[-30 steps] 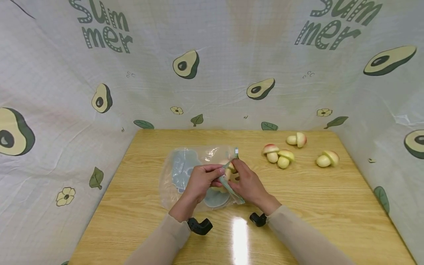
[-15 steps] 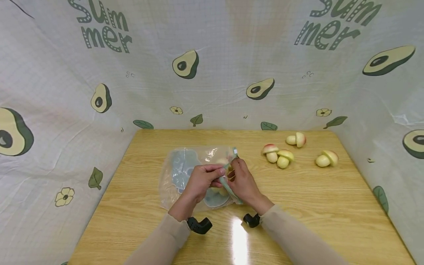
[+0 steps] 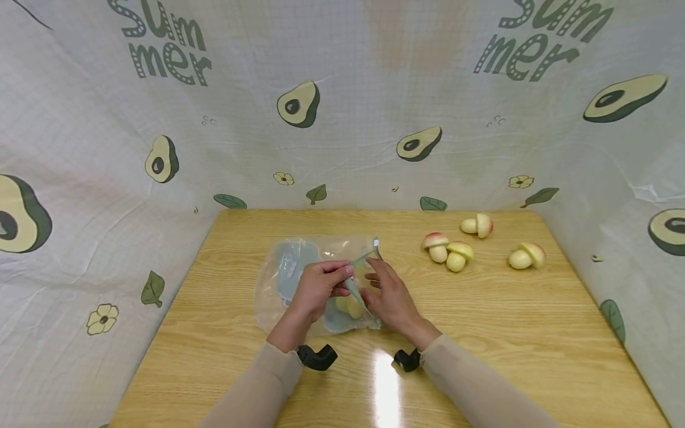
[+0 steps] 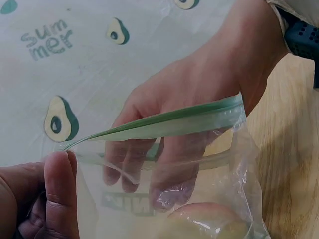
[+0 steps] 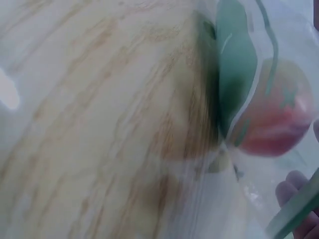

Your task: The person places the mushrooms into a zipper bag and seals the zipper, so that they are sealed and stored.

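Note:
A clear zip bag (image 3: 267,294) with a blue-grey print and a green zip strip lies on the table. My left hand (image 3: 316,288) pinches the strip at the bag's mouth between thumb and fingers. The right hand (image 3: 390,294) is at the mouth, its fingers loosely extended into the bag; nothing shows between them. Inside the bag a yellowish toy mushroom (image 3: 350,306) shows through the film, and the left wrist view has a rounded mushroom cap (image 4: 204,221) below the right fingertips. In the right wrist view a red-topped cap (image 5: 279,114) is seen through the plastic.
Right of the bag on the wooden table (image 3: 460,333) lie a red-capped mushroom (image 3: 436,246) and a yellow-capped one (image 3: 458,255) side by side. Another mushroom (image 3: 478,226) is farther back, and one more (image 3: 527,255) lies farther right. Printed cloth (image 3: 353,148) walls the table's back and sides.
My left hand has shifted slightly left with the bag's edge. The right hand's fingers, earlier bunched at the mouth, have spread, and the mouth looks wider.

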### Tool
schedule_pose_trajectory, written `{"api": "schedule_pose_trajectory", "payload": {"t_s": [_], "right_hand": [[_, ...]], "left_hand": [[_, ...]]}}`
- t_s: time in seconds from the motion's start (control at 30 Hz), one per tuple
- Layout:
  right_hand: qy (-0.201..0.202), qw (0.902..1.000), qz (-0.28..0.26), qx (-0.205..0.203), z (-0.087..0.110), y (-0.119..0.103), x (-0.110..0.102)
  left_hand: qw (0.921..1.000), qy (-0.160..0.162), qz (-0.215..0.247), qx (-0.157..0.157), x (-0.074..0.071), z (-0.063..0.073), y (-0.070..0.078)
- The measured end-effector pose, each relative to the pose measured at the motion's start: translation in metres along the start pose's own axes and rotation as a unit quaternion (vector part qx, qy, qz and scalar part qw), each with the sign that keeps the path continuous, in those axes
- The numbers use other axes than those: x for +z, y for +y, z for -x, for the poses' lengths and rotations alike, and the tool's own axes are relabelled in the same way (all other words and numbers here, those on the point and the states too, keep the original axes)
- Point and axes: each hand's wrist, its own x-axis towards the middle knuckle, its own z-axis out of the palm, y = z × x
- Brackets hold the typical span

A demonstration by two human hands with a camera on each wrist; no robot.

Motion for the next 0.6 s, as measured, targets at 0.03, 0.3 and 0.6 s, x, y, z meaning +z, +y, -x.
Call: {"api": "schedule_pose_trajectory", "payload": {"t_s": [0.03,0.3,0.6], "right_hand": [[0.000,1.0000,0.001,0.000,0.000,0.000,0.000],[0.010,0.9997,0.019,-0.007,0.003,0.004,-0.006],[0.040,0.9966,0.065,-0.031,-0.001,0.012,-0.021]], "left_hand": [[1.0000,0.003,0.001,-0.001,-0.001,-0.001,0.000],[0.9996,0.026,0.011,-0.008,-0.007,-0.007,-0.002],[0.9991,0.037,0.020,-0.007,-0.007,-0.011,-0.008]]}}
